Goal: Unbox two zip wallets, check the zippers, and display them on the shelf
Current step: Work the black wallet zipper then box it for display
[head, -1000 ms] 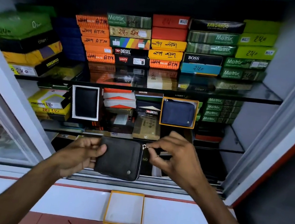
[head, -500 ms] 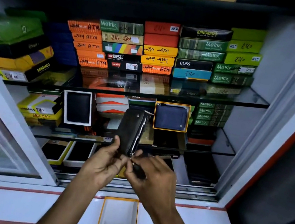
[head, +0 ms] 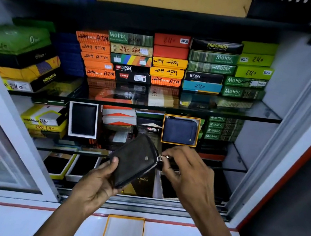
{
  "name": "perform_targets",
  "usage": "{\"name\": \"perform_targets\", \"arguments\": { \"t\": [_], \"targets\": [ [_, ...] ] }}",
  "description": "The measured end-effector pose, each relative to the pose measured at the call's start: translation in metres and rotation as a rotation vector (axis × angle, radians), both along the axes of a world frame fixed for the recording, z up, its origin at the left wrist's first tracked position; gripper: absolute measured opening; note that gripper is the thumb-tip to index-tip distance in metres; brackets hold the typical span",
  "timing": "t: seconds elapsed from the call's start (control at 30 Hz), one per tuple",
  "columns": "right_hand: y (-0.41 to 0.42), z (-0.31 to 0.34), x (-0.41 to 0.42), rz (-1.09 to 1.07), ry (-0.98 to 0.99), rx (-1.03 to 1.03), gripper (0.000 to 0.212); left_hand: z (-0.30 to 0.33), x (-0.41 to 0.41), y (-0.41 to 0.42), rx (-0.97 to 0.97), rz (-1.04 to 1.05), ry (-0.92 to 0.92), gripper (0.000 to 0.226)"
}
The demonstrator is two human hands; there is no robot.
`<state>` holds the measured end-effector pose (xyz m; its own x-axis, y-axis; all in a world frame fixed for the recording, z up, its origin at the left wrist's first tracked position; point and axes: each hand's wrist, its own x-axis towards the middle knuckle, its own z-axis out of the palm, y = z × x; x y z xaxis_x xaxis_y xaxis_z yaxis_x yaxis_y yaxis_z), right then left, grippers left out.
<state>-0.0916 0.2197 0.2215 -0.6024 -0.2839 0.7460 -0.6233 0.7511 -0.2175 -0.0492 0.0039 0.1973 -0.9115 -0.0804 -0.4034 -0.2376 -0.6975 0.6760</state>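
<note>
We see even, fairly bright light on the stacked coloured cardboard boxes (head: 168, 62), whose reflections glare off the clear glass shelf (head: 254, 111). The frame's top is dim and soft. Wide-angle distortion bows the white cabinet frame (head: 303, 113) at both edges.

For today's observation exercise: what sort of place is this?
Probably a small shop's wallet display: stacked branded wallet boxes with handwritten prices, glass shelves, and a blue zip wallet shown in its open box.

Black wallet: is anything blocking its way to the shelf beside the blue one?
Nothing solid visible: the cabinet is open. The black wallet hangs before the middle shelf, left of the blue wallet; that spot looks crowded with boxes.
</note>
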Motion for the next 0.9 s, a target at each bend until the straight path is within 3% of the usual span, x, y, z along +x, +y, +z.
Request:
{"name": "perform_targets", "arguments": {
  "t": [0.23, 0.57, 0.63, 0.77, 0.83, 0.9],
  "targets": [
    [0.009, 0.017, -0.026, 0.273, -0.236, 0.065, 0.021, 0.018, 0.005, -0.021, -0.305, -0.253, 0.146, 0.037],
    [-0.036, 0.036, -0.068, 0.727, -0.482, 0.198, 0.015, 0.041, 0.002, 0.005, -0.450, -0.518, 0.147, 0.035],
    [-0.031, 0.031, -0.073, 0.688, -0.521, 0.096, 0.020, 0.042, 0.004, 0.007, -0.440, -0.452, 0.115, 0.038],
    [-0.008, 0.009, -0.068, 0.503, -0.864, -0.434, 0.026, 0.039, 0.009, 0.001, -0.408, -0.248, 0.057, 0.048],
    [0.003, -0.003, -0.057, 0.516, -1.113, -0.562, 0.041, 0.038, 0.012, -0.002, -0.406, -0.151, 0.073, 0.050],
    [0.008, -0.011, -0.045, 0.612, -1.202, -0.596, 0.039, 0.036, 0.014, -0.005, -0.460, -0.075, 0.121, 0.051]
  ]
}}
